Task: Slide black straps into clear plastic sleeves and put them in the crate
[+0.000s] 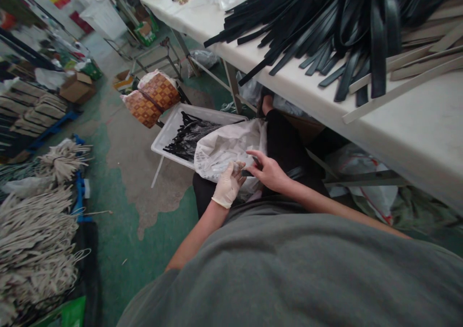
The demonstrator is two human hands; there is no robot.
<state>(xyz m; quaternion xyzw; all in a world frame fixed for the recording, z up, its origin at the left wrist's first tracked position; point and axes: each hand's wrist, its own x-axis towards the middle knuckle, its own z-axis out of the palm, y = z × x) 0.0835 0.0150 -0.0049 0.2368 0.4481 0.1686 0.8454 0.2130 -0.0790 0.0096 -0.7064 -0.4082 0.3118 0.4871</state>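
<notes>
My left hand (227, 186), in a pale glove, has its fingers closed in front of my lap; what they pinch is too small to make out. My bare right hand (269, 172) is closed on a short dark piece that looks like the end of a black strap (247, 173), reaching toward the left fingertips. Just beyond both hands a white plastic bag (224, 146) lies open across my lap, with clear small pieces or wrapping inside. Behind it stands a white plastic crate (159, 146) holding many black straps (191, 134).
On my right a white-covered table (427, 110) bears black straps (347, 33) and beige strips (434, 52) overhanging its edge. A checkered cushion (154, 98) sits beyond the crate. Bundles of beige cord (39, 240) and a cardboard box (77, 87) are at left.
</notes>
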